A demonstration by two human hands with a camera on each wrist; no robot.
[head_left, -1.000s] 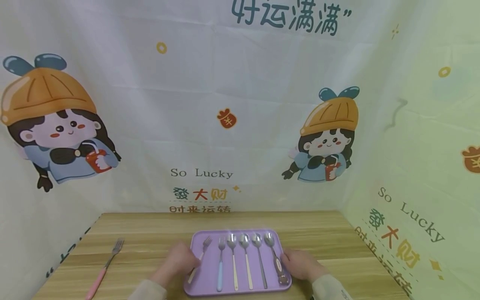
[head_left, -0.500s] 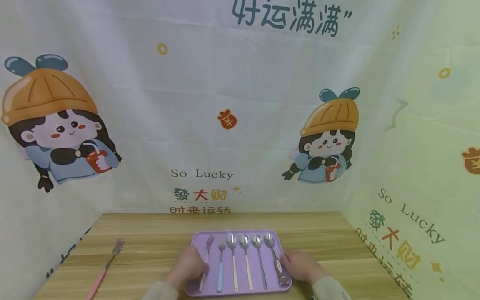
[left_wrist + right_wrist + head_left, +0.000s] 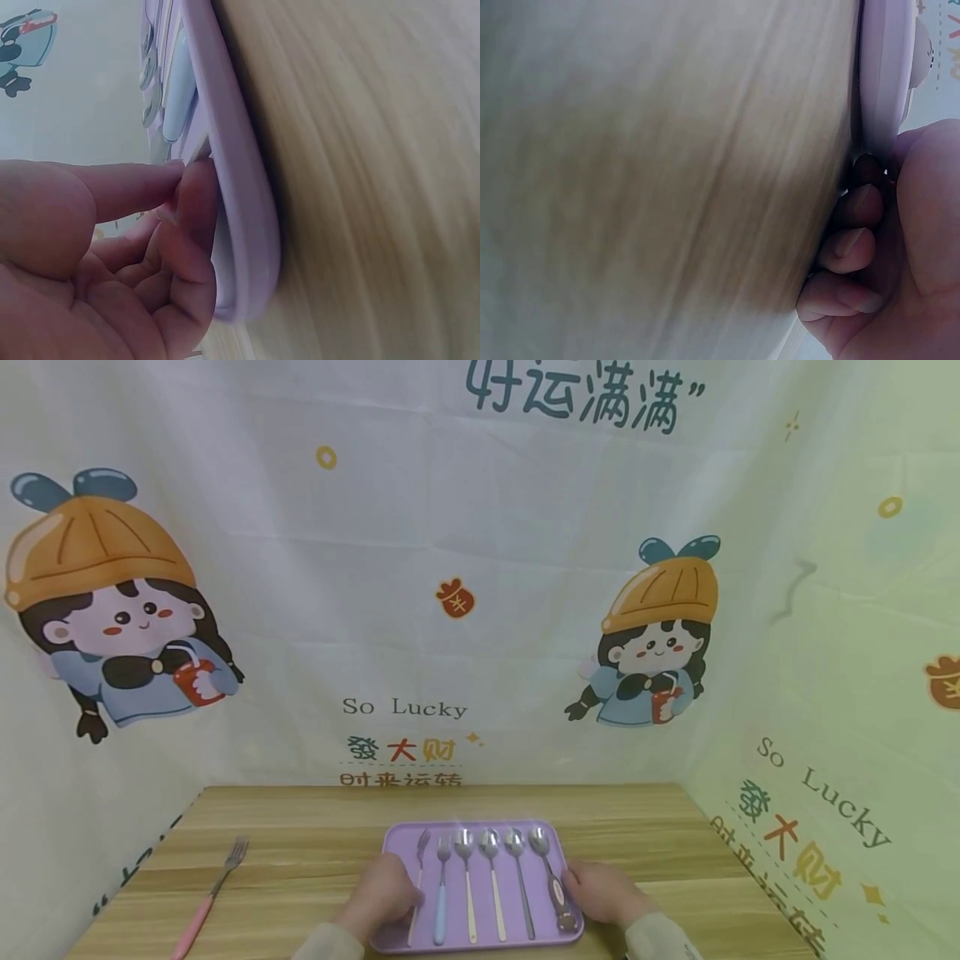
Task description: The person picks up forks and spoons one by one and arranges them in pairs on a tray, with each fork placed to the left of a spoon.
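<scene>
A purple tray [image 3: 480, 935] lies on the wooden table, carrying forks and spoons side by side. My left hand [image 3: 386, 889] is over its left end, thumb and index finger pinching the handle of the leftmost fork [image 3: 422, 852]; in the left wrist view the fingers [image 3: 196, 199] hide most of that handle. Beside it lies a fork with a light blue handle [image 3: 440, 910]. My right hand [image 3: 603, 891] grips the tray's right rim, its fingers [image 3: 855, 247] curled low by the table. Nearest to it is a spoon with a brown bear handle [image 3: 557, 893].
Several other spoons [image 3: 491, 868] lie in the middle of the tray. A fork with a pink handle [image 3: 197, 927] lies on the table [image 3: 300, 827] to the left. A printed cloth [image 3: 525, 677] hangs behind and at both sides.
My left hand has moved right with the leftmost fork, which has turned from slanted to nearly parallel with the blue-handled one. The right hand and the tray have stayed in place.
</scene>
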